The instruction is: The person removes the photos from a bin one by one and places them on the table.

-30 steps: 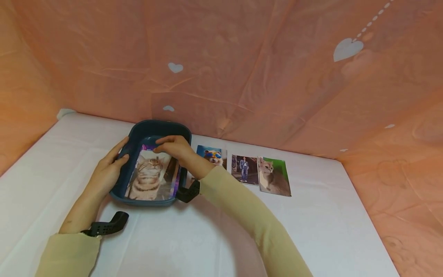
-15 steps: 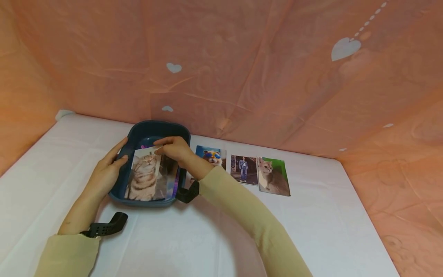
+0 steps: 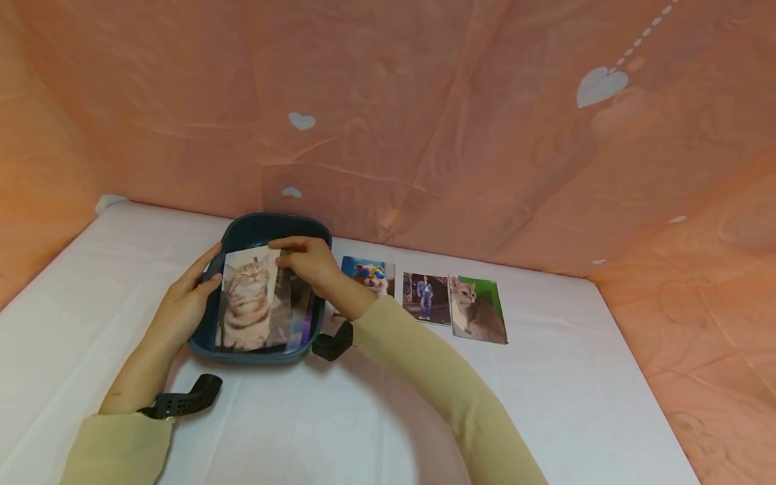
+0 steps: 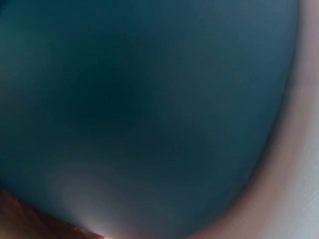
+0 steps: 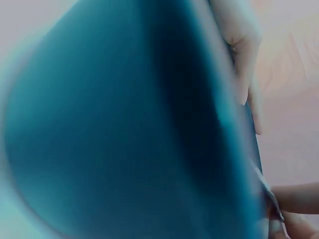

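A dark blue plastic basin stands at the back left of the white table. My left hand holds its left rim, thumb over the edge. In the basin is a photo card of a tabby cat with closed eyes, pinched by my right hand at the top right corner. The card is tilted up over darker, purple-edged cards below it. The right wrist view shows the basin's blurred outer side and a thin card edge between the fingers. Blurred blue plastic fills most of the left wrist view.
Right of the basin lie a bear card with goggles, a card of a figure in denim and a grey-cat card on the white tabletop. Pinkish-orange cloth with white hearts hangs behind.
The tabby card, pinched by my right hand, has shifted left and up in the basin, showing more of the cards beneath. The left hand has kept its grip on the rim.
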`<state>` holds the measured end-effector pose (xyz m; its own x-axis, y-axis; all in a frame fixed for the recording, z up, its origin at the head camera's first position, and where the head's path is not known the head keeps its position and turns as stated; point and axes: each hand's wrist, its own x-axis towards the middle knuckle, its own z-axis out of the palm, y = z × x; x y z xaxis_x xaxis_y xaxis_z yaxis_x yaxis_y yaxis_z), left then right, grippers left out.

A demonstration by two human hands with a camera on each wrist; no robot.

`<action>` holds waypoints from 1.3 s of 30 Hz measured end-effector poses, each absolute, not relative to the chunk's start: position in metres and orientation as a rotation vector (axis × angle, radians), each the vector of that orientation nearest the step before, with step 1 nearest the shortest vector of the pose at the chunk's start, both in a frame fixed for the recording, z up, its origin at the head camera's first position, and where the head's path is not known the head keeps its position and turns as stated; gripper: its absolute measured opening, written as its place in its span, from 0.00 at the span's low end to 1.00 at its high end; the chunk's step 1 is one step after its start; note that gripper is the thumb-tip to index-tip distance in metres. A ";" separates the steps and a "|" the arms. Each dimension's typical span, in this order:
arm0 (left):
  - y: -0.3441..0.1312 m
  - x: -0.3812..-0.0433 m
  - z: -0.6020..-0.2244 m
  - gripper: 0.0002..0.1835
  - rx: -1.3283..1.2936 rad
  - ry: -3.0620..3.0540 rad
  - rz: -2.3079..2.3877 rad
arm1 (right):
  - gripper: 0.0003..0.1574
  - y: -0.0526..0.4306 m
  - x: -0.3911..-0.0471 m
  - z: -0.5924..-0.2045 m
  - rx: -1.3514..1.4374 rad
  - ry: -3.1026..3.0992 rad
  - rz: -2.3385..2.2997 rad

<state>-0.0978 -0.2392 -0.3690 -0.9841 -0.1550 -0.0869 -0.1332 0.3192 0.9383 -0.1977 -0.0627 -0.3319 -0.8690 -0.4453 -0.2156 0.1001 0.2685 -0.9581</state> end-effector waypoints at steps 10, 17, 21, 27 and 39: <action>-0.240 -0.099 -0.373 0.29 0.297 -2.575 -1.737 | 0.18 -0.048 -0.197 -0.327 -0.291 2.106 -1.798; -0.244 -0.100 -0.374 0.29 0.279 -2.591 -1.680 | 0.18 -0.028 -0.198 -0.325 -0.286 2.091 -1.894; -0.244 -0.101 -0.374 0.30 0.290 -2.583 -1.712 | 0.20 -0.015 -0.197 -0.325 -0.271 2.044 -1.941; -0.241 -0.101 -0.374 0.30 0.295 -2.562 -1.770 | 0.21 0.006 -0.195 -0.330 -0.206 2.009 -1.983; -0.241 -0.101 -0.374 0.30 0.286 -2.557 -1.779 | 0.20 0.052 -0.172 -0.337 -0.136 1.979 -1.950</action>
<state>-0.1012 -0.2412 -0.3736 -0.9832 -0.1569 -0.0932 -0.1420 0.3364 0.9310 -0.1724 0.0522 -0.3374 -0.9314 -0.3142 -0.1839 0.1793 0.0437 -0.9828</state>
